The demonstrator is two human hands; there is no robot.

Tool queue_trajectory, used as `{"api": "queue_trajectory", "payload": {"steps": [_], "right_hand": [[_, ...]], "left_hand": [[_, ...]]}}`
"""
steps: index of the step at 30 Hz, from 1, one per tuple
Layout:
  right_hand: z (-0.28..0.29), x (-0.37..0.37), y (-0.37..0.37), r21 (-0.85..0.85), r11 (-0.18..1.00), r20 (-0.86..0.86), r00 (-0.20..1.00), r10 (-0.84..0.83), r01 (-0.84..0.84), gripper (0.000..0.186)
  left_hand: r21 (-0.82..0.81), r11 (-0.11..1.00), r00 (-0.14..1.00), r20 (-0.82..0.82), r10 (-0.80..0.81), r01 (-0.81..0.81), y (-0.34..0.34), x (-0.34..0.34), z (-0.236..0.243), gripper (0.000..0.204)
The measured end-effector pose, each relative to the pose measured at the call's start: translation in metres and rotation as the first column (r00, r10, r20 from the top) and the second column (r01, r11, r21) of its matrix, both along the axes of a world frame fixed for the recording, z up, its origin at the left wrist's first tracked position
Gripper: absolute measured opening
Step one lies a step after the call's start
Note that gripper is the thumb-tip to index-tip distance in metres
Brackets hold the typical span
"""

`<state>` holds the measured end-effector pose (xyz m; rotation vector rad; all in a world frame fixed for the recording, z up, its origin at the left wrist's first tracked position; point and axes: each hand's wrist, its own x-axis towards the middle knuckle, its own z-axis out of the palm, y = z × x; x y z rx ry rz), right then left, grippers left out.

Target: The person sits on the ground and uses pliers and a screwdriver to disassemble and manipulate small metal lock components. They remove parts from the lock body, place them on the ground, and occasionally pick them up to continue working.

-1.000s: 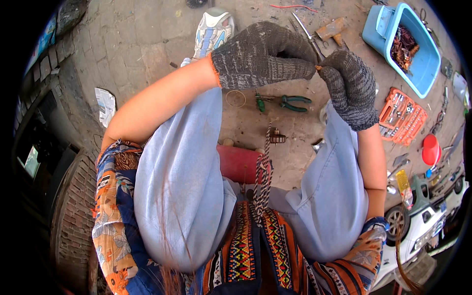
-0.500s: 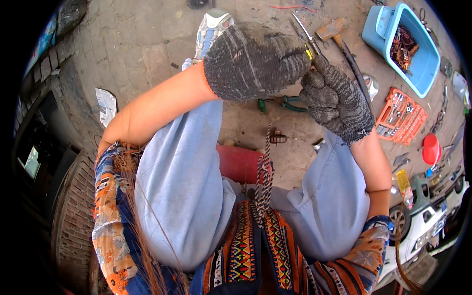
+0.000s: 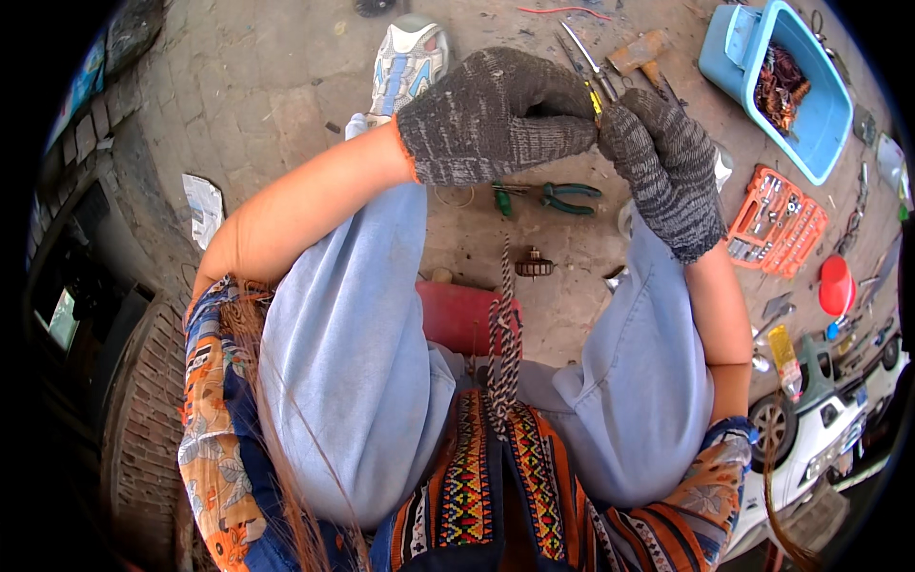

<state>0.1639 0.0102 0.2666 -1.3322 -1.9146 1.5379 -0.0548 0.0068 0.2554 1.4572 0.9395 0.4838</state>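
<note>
Both my hands wear dark grey knitted gloves and meet at their fingertips above the floor. My left hand [image 3: 496,119] is closed in a pinch, thumb against the bent fingers. My right hand [image 3: 662,172] pinches too, its fingers pressed together and pointing up to the left. Whatever sits between the tips is too small or hidden to name. Just beyond them show a narrow yellow piece [image 3: 596,101] and a long pointed metal tool [image 3: 586,52]; whether either touches the gloves I cannot tell. Below lie green-handled pliers [image 3: 570,197], a green-handled tool [image 3: 502,200] and a small copper-brown motor rotor [image 3: 535,265].
A hammer [image 3: 640,52] lies beyond my right hand, partly covered by it. Farther right are a blue bin [image 3: 739,81] holding copper-coloured scrap, an orange socket set case [image 3: 779,224] and a red bowl [image 3: 837,288]. A red seat [image 3: 457,315] shows between my legs.
My right hand has turned and its curled fingers have straightened. My left hand has rolled, so its thumb now shows. The pliers are more exposed, while the hammer's handle is more covered.
</note>
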Motion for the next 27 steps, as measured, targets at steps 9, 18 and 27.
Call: {"api": "queue_trajectory", "payload": {"steps": [9, 18, 27], "right_hand": [[-0.037, 0.015, -0.01, -0.956, 0.195, -0.295, 0.73, -0.617, -0.221, 0.025], [-0.002, 0.021, 0.011, 0.002, 0.991, -0.206, 0.97, 0.13, -0.132, 0.021], [-0.03, 0.029, -0.009, 0.504, 0.822, 0.019, 0.955, 0.296, -0.265, 0.03]], "left_hand": [[0.833, 0.395, 0.897, -0.44, 0.048, 0.388, -0.011, 0.0, -0.004, 0.028], [-0.301, 0.951, 0.972, 0.236, 0.006, 0.067, 0.002, -0.007, 0.003, 0.024], [0.008, 0.992, 0.99, 0.07, -0.125, 0.125, 0.005, -0.003, 0.014, 0.023]]}}
